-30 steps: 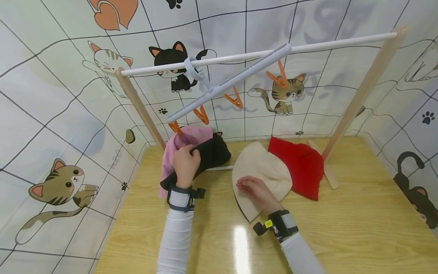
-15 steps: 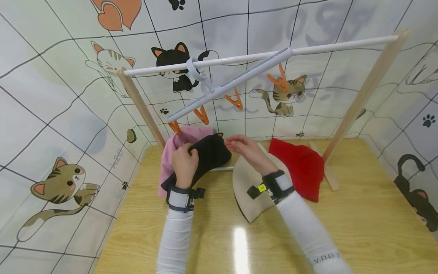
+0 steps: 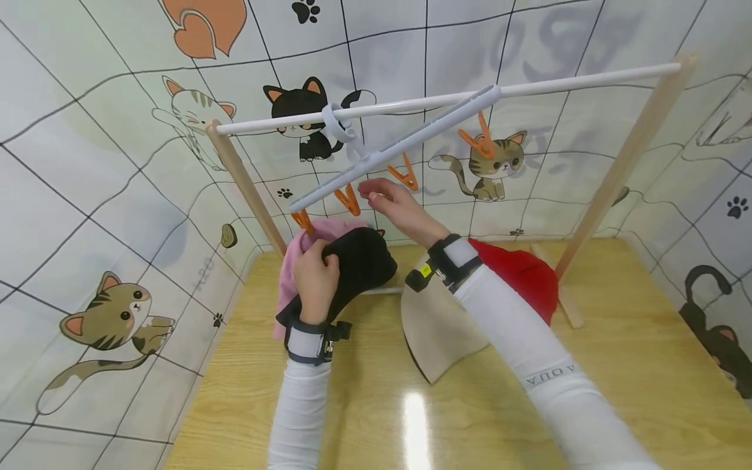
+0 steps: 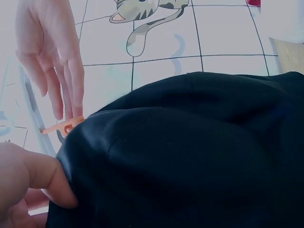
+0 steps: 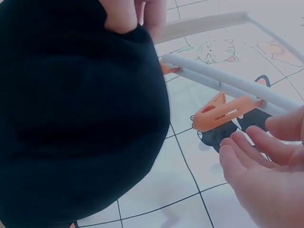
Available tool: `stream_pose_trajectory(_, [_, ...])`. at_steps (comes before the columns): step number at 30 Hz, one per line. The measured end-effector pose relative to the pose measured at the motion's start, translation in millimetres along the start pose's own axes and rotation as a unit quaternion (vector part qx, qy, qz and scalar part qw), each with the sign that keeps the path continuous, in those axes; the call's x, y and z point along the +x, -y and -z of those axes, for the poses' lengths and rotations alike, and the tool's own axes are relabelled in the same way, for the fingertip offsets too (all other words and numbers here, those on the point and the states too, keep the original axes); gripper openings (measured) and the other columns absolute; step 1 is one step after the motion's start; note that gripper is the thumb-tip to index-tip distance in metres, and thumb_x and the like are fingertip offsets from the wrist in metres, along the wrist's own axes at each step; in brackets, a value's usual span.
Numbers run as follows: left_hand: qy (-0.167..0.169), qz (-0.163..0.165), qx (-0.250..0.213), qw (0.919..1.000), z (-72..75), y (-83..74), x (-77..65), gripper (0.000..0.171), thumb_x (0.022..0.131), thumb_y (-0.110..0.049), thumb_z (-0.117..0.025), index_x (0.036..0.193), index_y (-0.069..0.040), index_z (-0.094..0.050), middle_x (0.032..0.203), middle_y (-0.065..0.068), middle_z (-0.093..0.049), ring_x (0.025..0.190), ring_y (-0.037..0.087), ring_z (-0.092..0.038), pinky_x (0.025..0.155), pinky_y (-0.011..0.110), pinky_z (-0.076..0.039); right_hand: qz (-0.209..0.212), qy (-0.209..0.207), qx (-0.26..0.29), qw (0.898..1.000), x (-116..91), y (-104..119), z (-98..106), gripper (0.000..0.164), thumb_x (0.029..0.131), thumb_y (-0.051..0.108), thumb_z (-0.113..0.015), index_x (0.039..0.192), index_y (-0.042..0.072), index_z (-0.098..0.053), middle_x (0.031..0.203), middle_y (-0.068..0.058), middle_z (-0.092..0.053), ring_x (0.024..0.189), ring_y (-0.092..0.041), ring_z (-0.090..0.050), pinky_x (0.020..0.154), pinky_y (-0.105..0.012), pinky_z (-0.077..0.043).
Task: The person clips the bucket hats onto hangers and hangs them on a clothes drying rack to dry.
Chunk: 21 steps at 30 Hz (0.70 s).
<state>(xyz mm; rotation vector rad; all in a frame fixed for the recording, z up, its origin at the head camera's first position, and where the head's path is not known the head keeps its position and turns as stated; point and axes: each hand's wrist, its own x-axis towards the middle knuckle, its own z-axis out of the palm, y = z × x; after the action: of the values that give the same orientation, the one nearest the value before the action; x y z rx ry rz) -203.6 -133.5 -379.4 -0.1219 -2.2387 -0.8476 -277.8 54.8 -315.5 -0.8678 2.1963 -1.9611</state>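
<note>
The left hand (image 3: 315,279) pinches the edge of the black hat (image 3: 363,264) between thumb and fingers, near the back left corner of the table (image 3: 235,398) – a pink cloth (image 3: 288,277) just behind it. The right hand (image 3: 407,214), fingers loosely extended and close together, is just beside an orange clip (image 3: 348,200) under the hanger (image 3: 405,138) – a beige hat (image 3: 437,333) lies right of the black one

A black hat (image 5: 85,118) is held near orange clip (image 5: 213,118).
</note>
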Motion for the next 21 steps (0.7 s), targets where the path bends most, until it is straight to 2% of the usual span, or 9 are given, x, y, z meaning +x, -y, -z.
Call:
stream_pose_trajectory(5, [0.011,-0.010,0.005,0.9999,0.2,1.2,-2.6,0.019,0.080,0.004,-0.054,0.096,0.002,-0.065,0.061,0.014,-0.051,0.054,0.031,-0.045,0.050,0.039,-0.036,-0.026,-0.008,-0.008,1.000,15,4,-8,0.035,0.102,0.009,-0.046,0.134,-0.003,-0.049,0.134,-0.015,-0.051,0.125,-0.026,-0.046,0.104,-0.035,-0.036])
stream_pose_trajectory(10, [0.017,-0.015,0.007,0.9997,-1.0,1.6,-3.7,0.020,0.081,0.004,-0.054,0.097,0.001,-0.066,0.068,0.015,-0.059,0.054,0.030,-0.047,0.050,0.039,-0.039,-0.044,-0.021,-0.033,0.998,23,9,-18,0.034,0.101,0.011,-0.050,0.133,0.001,-0.052,0.131,-0.015,-0.054,0.122,-0.026,-0.048,0.102,-0.040,-0.037])
stream_pose_trajectory(16, [0.025,-0.011,-0.003,0.9996,-2.5,1.4,-1.5,0.021,0.083,0.004,-0.053,0.098,0.001,-0.067,0.079,0.016,-0.066,0.061,0.031,-0.055,0.057,0.043,-0.046,-0.043,-0.040,-0.052,0.997,29,15,-24,0.031,0.099,0.009,-0.052,0.129,0.001,-0.055,0.126,-0.015,-0.058,0.116,-0.025,-0.052,0.100,-0.037,-0.039])
stream_pose_trajectory(21, [0.033,-0.010,-0.007,0.9994,-2.2,2.0,0.6,0.021,0.084,0.002,-0.054,0.099,0.000,-0.067,0.083,0.016,-0.067,0.066,0.033,-0.059,0.062,0.044,-0.048,-0.051,-0.038,-0.053,0.997,30,16,-25,0.030,0.099,0.009,-0.054,0.127,0.000,-0.057,0.121,-0.014,-0.061,0.113,-0.024,-0.054,0.098,-0.035,-0.041])
